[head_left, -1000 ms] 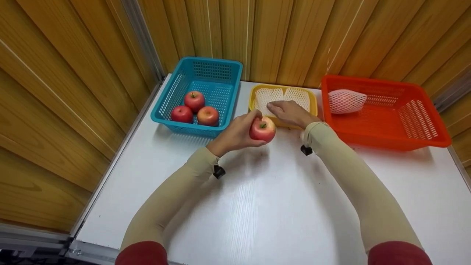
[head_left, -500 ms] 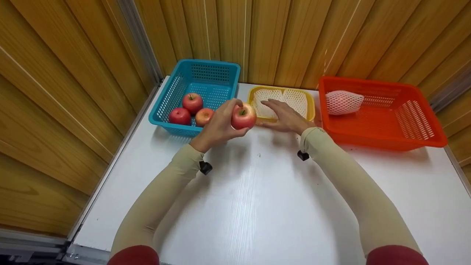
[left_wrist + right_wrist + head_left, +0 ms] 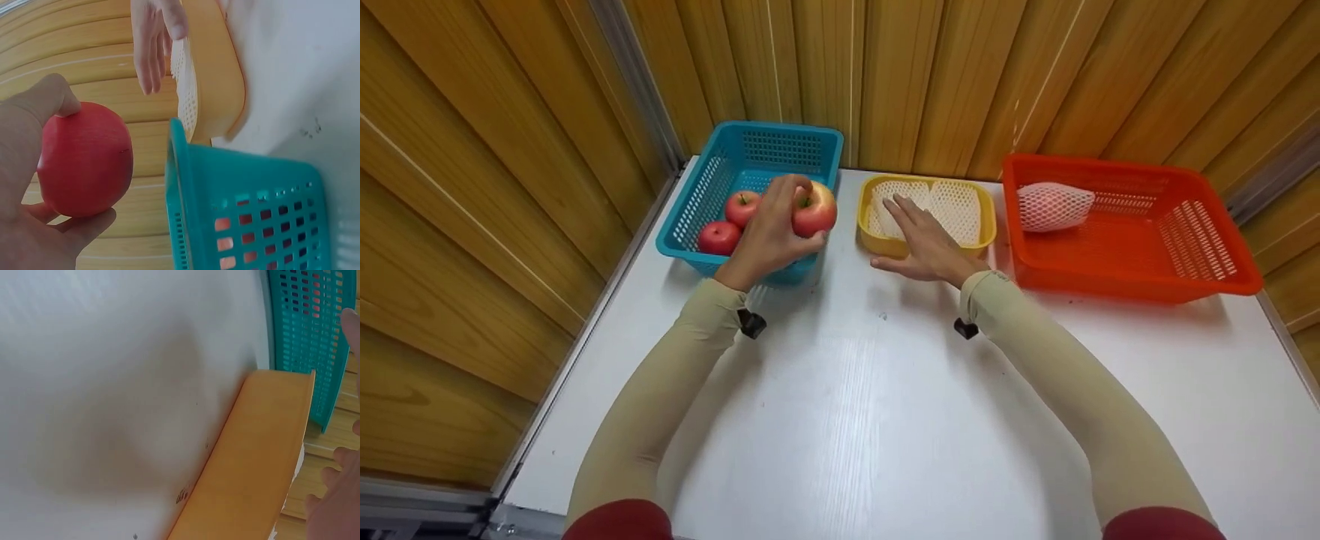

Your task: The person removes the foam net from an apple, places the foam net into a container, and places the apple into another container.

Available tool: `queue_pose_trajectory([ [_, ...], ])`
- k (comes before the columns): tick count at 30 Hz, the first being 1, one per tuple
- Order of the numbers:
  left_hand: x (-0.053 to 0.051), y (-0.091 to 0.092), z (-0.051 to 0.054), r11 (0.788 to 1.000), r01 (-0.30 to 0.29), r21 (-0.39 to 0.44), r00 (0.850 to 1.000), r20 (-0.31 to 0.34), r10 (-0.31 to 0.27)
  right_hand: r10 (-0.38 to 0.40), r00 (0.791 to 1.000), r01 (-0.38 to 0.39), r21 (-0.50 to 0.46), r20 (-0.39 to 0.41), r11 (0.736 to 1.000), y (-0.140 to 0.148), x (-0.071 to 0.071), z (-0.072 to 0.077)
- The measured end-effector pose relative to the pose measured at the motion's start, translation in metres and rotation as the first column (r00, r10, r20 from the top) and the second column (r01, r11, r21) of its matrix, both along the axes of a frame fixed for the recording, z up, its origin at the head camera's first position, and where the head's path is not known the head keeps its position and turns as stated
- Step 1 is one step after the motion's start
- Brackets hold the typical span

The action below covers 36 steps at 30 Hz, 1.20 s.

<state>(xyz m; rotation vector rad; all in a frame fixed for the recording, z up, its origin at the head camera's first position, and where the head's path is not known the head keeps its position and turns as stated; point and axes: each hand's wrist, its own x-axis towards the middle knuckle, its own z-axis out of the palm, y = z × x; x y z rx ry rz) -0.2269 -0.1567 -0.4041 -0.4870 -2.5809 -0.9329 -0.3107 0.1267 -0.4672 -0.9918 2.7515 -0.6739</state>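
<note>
My left hand (image 3: 771, 231) grips a red-yellow apple (image 3: 816, 210) above the right side of the blue basket (image 3: 679, 253). The left wrist view shows this apple (image 3: 84, 160) between thumb and fingers, higher than the basket's rim. Two other apples, one with a stem (image 3: 742, 208) and one at the front left (image 3: 718, 238), lie in the basket; my left hand covers part of its inside. Over the front of a yellow tray (image 3: 877, 244) hovers my right hand (image 3: 924, 244), fingers spread, holding nothing. White foam nets (image 3: 958, 210) lie inside that tray.
At the right stands a red basket (image 3: 1132, 281) with a net-wrapped apple (image 3: 1054, 206) in its left end. All three containers sit on a white table (image 3: 840, 405). A wooden panel wall (image 3: 930, 90) rises behind them, another along the left.
My left hand has carried the apple left, from in front of the yellow tray to over the blue basket. The right hand has drawn back slightly toward me with its fingers spread.
</note>
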Motion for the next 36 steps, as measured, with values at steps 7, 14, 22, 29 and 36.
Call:
queue_pose_trajectory([
  [7,-0.007,-0.013,0.002,0.999,-0.035,0.007,0.998,0.045,0.034,0.053,0.998,-0.053,-0.033,0.014,0.998,-0.011,0.014,0.001],
  [14,-0.015,-0.023,0.003,0.997,-0.074,0.01,0.994,0.081,0.073,0.074,0.997,-0.071,-0.065,0.033,0.995,-0.023,0.024,0.001],
  [22,-0.019,-0.03,0.006,0.992,-0.127,0.004,0.986,0.11,0.126,0.083,0.996,-0.077,-0.118,0.045,0.99,-0.032,0.034,0.0],
  [29,-0.025,-0.035,0.01,0.99,-0.14,0.007,0.976,0.168,0.137,0.116,0.993,-0.113,-0.153,0.015,0.982,-0.042,0.042,0.002],
  [36,-0.031,-0.039,0.014,0.987,-0.151,-0.047,0.967,0.201,0.157,0.117,0.993,-0.113,-0.185,0.009,0.976,-0.058,0.052,0.001],
])
